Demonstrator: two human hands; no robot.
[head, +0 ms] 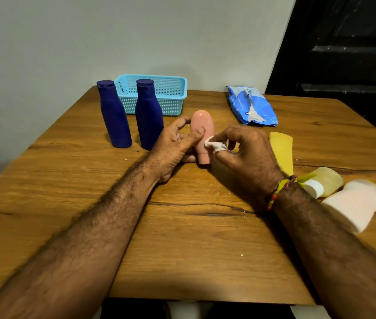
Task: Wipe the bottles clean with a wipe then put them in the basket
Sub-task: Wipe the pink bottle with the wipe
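My left hand grips a small pink bottle, thumb across its front, cap end pointing down toward the table. My right hand pinches a crumpled white wipe and holds it against the bottle's right side. Two tall dark blue bottles stand upright at the back left. Behind them sits a light blue mesh basket; nothing shows inside it. To the right lie a yellow tube, a pale yellow bottle with a white cap and a white bottle.
A blue and white wipes packet lies at the back right of the wooden table. A grey wall stands behind the table, and a dark doorway is at the right. The table's front edge runs near my forearms.
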